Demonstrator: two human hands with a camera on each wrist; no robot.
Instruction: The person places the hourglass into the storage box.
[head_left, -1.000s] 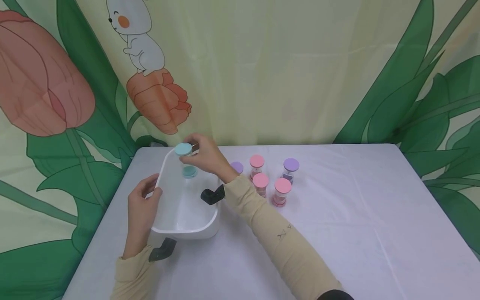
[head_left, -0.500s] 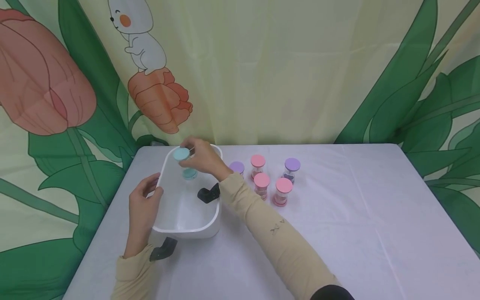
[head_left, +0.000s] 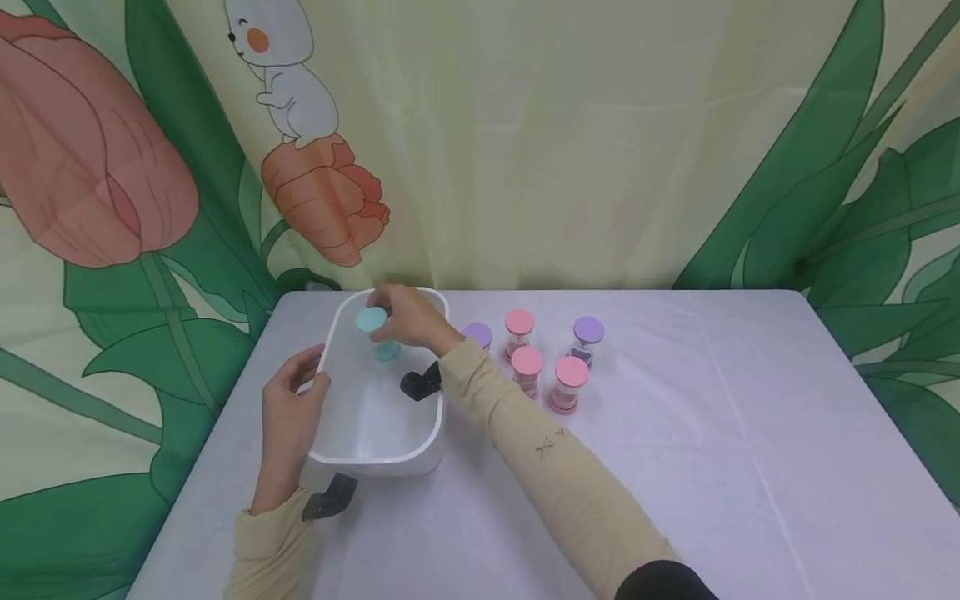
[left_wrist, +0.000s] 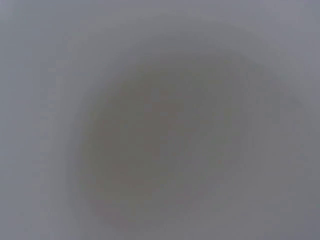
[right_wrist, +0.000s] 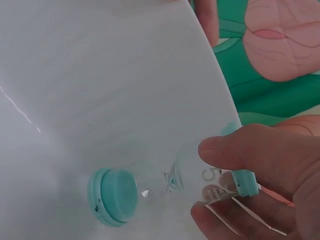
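Note:
In the head view a sand timer [head_left: 371, 319] with light teal caps is inside the far end of a white tub [head_left: 375, 460]. My right hand [head_left: 411, 318] pinches its upper part between thumb and fingers. The right wrist view shows the clear glass of the timer [right_wrist: 187, 175], marked with a 5, its teal sand in the lower bulb and its lower cap close to the tub's inner surface. My left hand [head_left: 294, 412] grips the tub's left rim, thumb toward me. The left wrist view is only a grey blur.
Right of the tub, several more sand timers stand on the white tablecloth [head_left: 712, 433]: pink-capped ones, including a near one [head_left: 568, 385], a purple-capped one [head_left: 588, 340], and another purple-capped one [head_left: 477, 335] partly behind my right sleeve. A printed curtain [head_left: 562, 167] hangs behind the table.
My right hand has lowered the sand timer deeper into the tub's far end. My left hand keeps its hold on the rim. The head view has shifted slightly.

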